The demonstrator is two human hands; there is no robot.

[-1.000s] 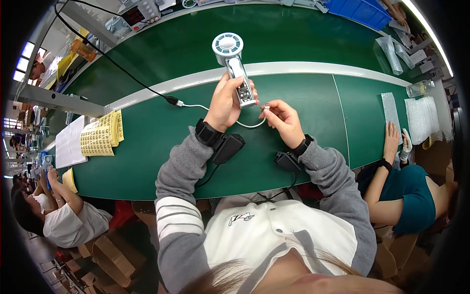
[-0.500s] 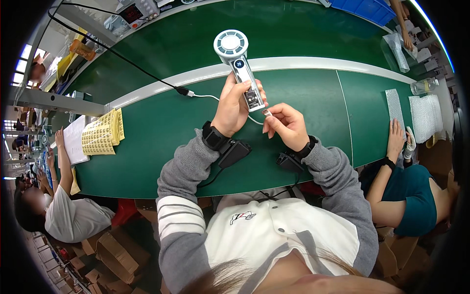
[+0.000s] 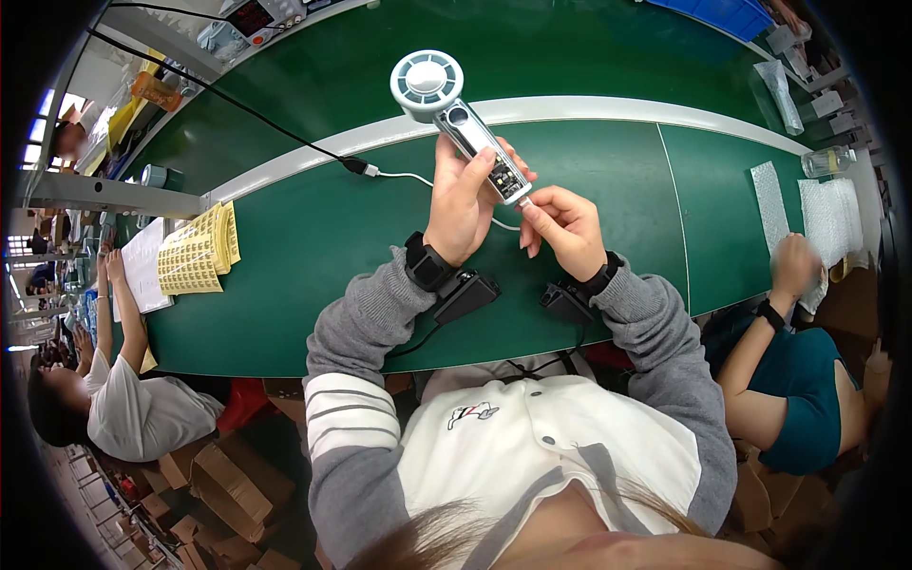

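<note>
My left hand is wrapped round the handle of a white handheld fan, whose round grey-and-white head tilts up to the left. The lower front of the handle lies open, showing a circuit board. My right hand pinches the plug of a white charging cable against the handle's bottom end. Whether the plug is fully seated, I cannot tell. The cable runs behind my left hand to a black connector on a black cord.
Yellow label sheets and white paper lie on the left, by a co-worker in white. A strip of bubble wrap, a clear jar and another co-worker are on the right. A blue bin stands at the back.
My right hand has brought the plug up to the fan's bottom end. The fan tilts further left, and its round display no longer shows lit digits. The right co-worker's hand has shifted.
</note>
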